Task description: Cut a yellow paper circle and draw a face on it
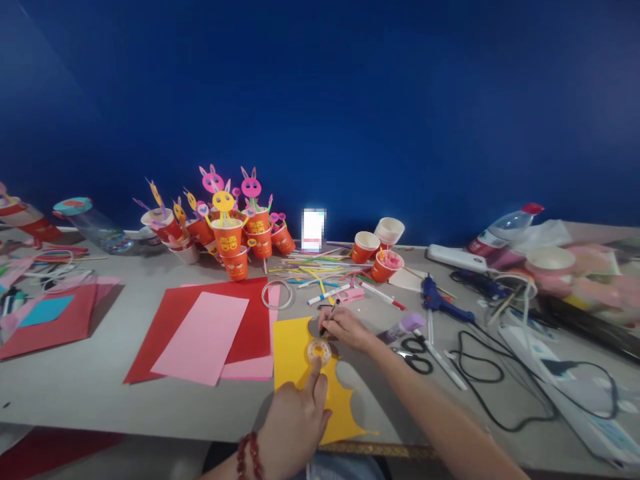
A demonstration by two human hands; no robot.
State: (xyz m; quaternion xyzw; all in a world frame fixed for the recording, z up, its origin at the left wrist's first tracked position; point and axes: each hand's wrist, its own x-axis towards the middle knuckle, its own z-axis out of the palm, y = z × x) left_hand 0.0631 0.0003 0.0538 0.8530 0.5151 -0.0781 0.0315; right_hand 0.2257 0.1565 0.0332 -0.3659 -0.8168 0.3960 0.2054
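My left hand (305,407), with a red bead bracelet at the wrist, reaches in from below. Its index finger is stretched out and presses on a small roll of tape (327,352), while the other fingers bend loosely. The tape roll lies flat on a sheet of yellow paper (290,353), whose right edge has rounded bites cut out. Just above the roll, my right hand (345,325) is closed around a dark pen (331,313), its tip hidden low by the fingers at the paper's upper right.
Red and pink paper (200,337) lies left. Behind stand decorated paper cups (230,239), thin colored sticks (305,270) and a clear ring (277,305). To the right are scissors (415,359), a glue stick (403,328), a blue glue gun (443,303) and black cable (493,407).
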